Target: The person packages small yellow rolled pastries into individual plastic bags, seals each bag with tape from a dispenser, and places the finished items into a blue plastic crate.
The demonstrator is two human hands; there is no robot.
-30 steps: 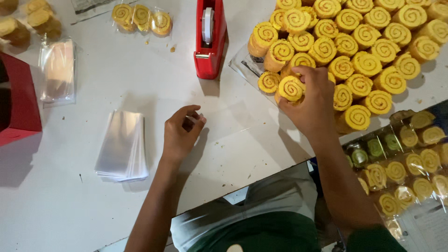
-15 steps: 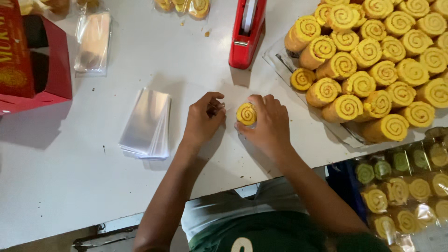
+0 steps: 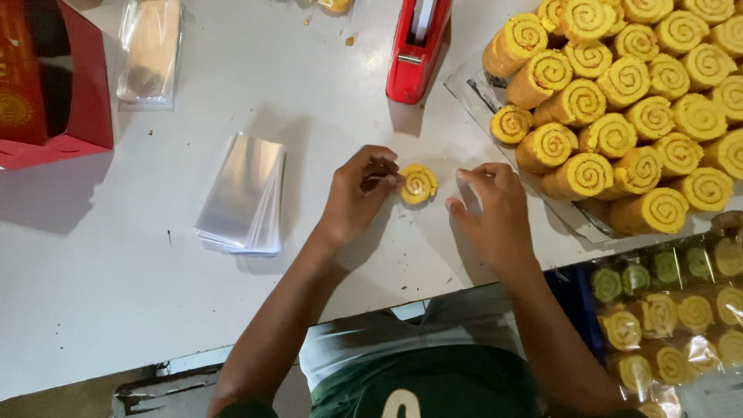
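Pinching the spiral roll slice (image 3: 419, 184) at frame centre, the left hand (image 3: 357, 193) should grip gently; the right hand (image 3: 489, 209), empty-fingered, steadies a barely visible clear wrapper.

Yellow spiral roll slice (image 3: 419, 184) (swirl facing up) lies flat on white table (image 3: 116, 310).

The yellow swirl roll (image 3: 419, 184) has left the pile and now lies on the desk (image 3: 139, 302). The left hand (image 3: 357, 193) has taken it at its fingertips, while the right hand (image 3: 491, 213) has let go, fingers just beside it.
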